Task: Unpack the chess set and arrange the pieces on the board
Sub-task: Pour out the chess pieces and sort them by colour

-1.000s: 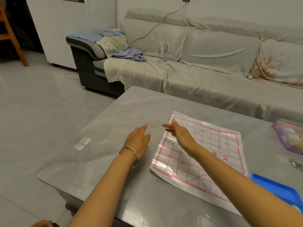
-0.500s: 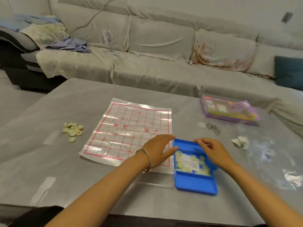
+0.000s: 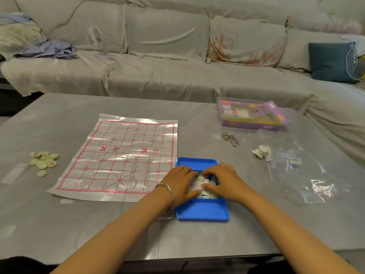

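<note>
A white plastic board sheet [image 3: 126,155] with a red grid lies flat on the grey table. To its right stands a blue tray [image 3: 201,211] with pale round pieces [image 3: 201,178] and a white paper slip inside. My left hand [image 3: 180,184] and my right hand [image 3: 224,181] both reach into the tray, fingers curled around the pieces and the slip. A heap of pale pieces [image 3: 44,161], some with red marks, lies left of the board. A clear lid [image 3: 136,173] lies partly over the board's right corner.
A purple game box [image 3: 250,115] stands at the back right of the table. Near it lie a metal ring puzzle [image 3: 230,138], a small white clump [image 3: 261,152] and clear plastic wrapping [image 3: 308,175]. A covered sofa runs behind the table.
The view swung right from the board's left side to the blue tray. Both hands left the board and closed in over the pieces in the tray.
</note>
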A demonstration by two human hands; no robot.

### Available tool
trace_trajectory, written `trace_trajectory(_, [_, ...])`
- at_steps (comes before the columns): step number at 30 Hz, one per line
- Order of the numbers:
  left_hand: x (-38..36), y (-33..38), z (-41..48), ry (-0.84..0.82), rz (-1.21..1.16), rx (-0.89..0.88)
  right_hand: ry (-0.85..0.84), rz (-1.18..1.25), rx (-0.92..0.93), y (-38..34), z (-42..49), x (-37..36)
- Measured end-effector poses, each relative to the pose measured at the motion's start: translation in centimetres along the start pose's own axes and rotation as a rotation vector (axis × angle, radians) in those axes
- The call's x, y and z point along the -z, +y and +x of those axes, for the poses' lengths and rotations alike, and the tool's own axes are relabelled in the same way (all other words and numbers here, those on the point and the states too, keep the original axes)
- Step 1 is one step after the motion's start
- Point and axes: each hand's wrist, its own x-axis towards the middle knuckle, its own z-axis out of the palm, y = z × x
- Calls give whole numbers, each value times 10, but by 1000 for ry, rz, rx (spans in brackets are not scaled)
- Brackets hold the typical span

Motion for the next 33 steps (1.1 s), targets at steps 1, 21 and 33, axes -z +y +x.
trace_trajectory(1, [0,0,2,-6,-9,18,-11,12,-31,1,1,0])
trace_trajectory(21, [3,2,3,39,-130,43,-200,97,-137,-5,-2,17])
trace_trajectory(33, [-7,-1,0,121,-217,19,-141,635,-294,0,-7,26])
